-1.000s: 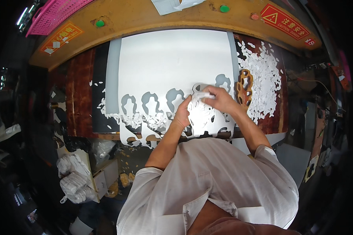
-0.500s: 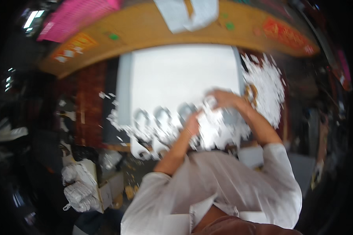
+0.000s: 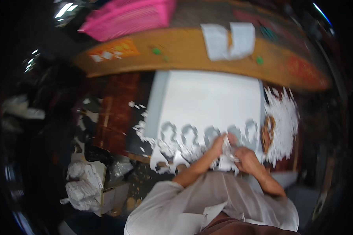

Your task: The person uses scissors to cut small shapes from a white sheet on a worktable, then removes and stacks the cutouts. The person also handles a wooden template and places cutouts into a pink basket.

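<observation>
Hands: since a second ago, the bare left hand (image 3: 219, 147) and bare right hand (image 3: 246, 158) have come back from over the large flat white sheet (image 3: 211, 96) toward the pale grey short-sleeved shirt (image 3: 204, 192).
Arched gaps: five grey, rounded cut-outs (image 3: 189, 135) now show in a row along the sheet's near side; the fourth, covered by the hands a second ago, is at least partly in sight, so the handling appears to have shifted off the sheet toward the body.
Left grip: fingers seem closed on a thin, flexible-looking white cut piece (image 3: 226, 150).
Right grip: fingers are bent against the piece's right side; blur hides whether they pinch it, so I cannot tell.
White piece: between the two hands, at the sheet's near edge, close in front of the shirt; bright and smeared, its outline and any holes too blurred to read.
Right of the sheet: a brown ring-shaped tool with a wavy outline (image 3: 268, 133) lies beside a heap of small white offcuts (image 3: 284, 125).
</observation>
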A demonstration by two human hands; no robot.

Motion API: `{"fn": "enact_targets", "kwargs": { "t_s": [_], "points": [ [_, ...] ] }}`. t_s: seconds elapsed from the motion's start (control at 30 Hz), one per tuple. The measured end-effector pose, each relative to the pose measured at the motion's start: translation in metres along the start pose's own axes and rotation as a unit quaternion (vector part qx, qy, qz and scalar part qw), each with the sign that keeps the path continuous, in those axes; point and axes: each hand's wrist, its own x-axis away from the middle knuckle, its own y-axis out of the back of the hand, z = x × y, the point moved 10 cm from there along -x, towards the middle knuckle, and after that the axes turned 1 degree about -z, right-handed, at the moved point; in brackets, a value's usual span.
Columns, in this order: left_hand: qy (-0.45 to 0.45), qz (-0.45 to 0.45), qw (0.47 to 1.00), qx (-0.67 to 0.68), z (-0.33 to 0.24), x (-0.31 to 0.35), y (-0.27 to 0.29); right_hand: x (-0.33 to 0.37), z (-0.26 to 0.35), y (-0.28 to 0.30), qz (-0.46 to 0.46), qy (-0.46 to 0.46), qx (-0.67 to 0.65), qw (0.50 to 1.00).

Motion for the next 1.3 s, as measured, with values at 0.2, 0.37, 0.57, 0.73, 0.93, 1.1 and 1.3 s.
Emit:
{"fn": "enact_targets", "kwargs": {
  "t_s": [0.2,0.37,0.57,0.73,0.93,1.1,1.3],
  "points": [
    [0.047,-0.016,0.998,0.028,0.002,0.020,-0.016,0.046,0.001,-0.003,-0.056,-0.067,-0.050,0.995],
    [0.058,-0.068,0.995,-0.038,-0.023,0.042,-0.031,0.051,0.018,0.008,-0.099,-0.052,-0.061,0.992],
    [0.047,-0.068,0.993,-0.082,-0.032,0.048,-0.035,0.060,0.015,0.015,-0.130,-0.096,-0.069,0.984],
    [0.054,-0.042,0.968,-0.241,-0.046,0.061,-0.016,0.057,-0.031,0.014,-0.136,-0.258,-0.112,0.950],
    [0.061,0.021,0.980,-0.188,-0.038,0.070,-0.003,0.025,-0.059,0.014,-0.147,-0.275,-0.150,0.938],
    [0.032,-0.016,0.961,-0.276,-0.045,0.069,-0.001,-0.023,-0.035,0.001,0.029,-0.128,0.016,0.991],
    [-0.001,-0.074,0.929,-0.363,-0.057,0.076,-0.010,-0.059,-0.022,-0.038,0.190,-0.023,0.053,0.980]
  ]
}}
